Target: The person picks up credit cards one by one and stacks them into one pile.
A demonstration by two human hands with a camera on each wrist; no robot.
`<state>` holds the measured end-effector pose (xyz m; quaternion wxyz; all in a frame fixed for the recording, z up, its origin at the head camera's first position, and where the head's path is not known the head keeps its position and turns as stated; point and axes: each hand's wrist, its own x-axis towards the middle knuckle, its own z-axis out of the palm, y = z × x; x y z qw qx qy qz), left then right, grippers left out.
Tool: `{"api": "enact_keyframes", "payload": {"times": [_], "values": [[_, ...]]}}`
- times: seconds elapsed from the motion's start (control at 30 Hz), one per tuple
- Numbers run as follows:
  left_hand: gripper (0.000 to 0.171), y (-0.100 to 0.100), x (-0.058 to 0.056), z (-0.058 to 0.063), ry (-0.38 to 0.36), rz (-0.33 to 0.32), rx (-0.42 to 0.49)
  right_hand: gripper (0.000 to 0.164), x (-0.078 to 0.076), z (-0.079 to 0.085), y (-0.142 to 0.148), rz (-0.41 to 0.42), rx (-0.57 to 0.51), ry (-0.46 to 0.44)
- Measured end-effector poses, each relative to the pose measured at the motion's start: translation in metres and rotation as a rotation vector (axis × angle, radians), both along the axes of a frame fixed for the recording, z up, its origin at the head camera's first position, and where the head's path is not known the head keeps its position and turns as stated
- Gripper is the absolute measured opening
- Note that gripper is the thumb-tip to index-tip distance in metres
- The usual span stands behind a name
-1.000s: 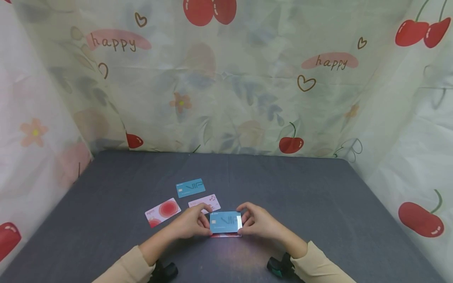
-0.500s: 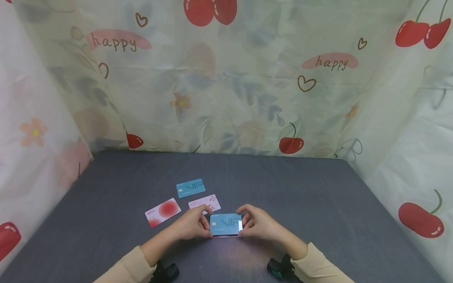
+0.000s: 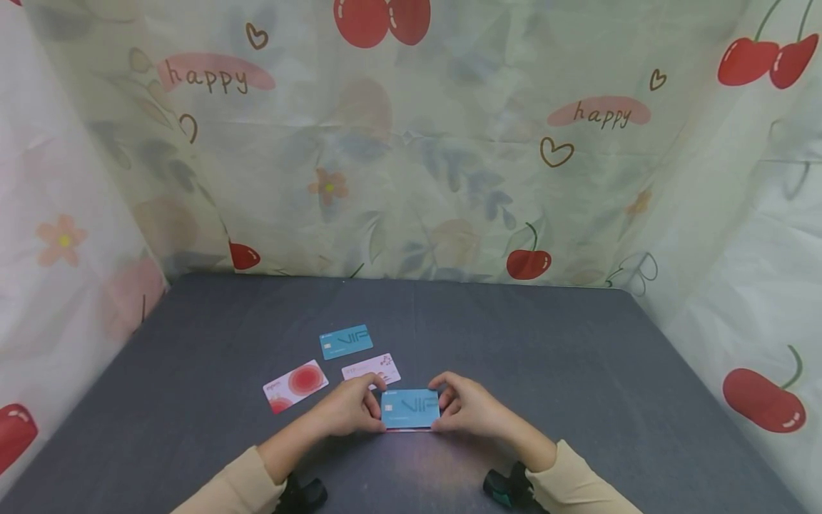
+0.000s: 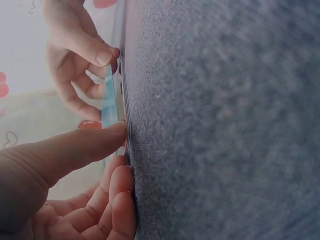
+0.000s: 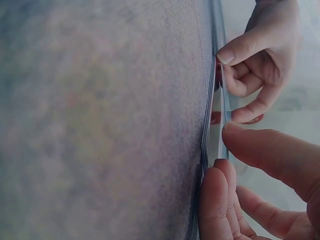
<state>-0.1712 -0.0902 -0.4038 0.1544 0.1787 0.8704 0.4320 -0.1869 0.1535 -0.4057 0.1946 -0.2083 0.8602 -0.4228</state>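
Note:
A blue VIP card (image 3: 409,409) lies between my two hands near the front of the table, its long side facing me. My left hand (image 3: 352,405) pinches its left end between thumb and fingers. At the right end, my right hand (image 3: 467,405) pinches it the same way. Below its near edge shows a thin strip of another card (image 3: 409,430), pinkish red; the rest of that card is hidden. In the right wrist view, the blue card (image 5: 226,107) is seen edge-on, with a narrow gap between it and the layer below near the far hand.
Left of the hands lie a pink card with red circles (image 3: 297,386), a pale pink card (image 3: 377,367) partly behind my left fingers, and a second blue VIP card (image 3: 345,342) farther back. Dark grey cloth covers the table (image 3: 539,343). A printed curtain (image 3: 411,143) encloses the back and sides.
Both hands have brought the blue card slightly toward me, so it covers more of the reddish card beneath. The last half second shows hardly any movement. The three loose cards stay put.

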Motion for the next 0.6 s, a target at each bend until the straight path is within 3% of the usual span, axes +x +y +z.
{"api": "enact_keyframes", "payload": {"times": [0.6], "values": [[0.045,-0.0001,0.0005,-0.0004,0.045,-0.017,-0.026,0.052,-0.0003,0.0006,-0.0024,0.013,0.048,0.027]]}}
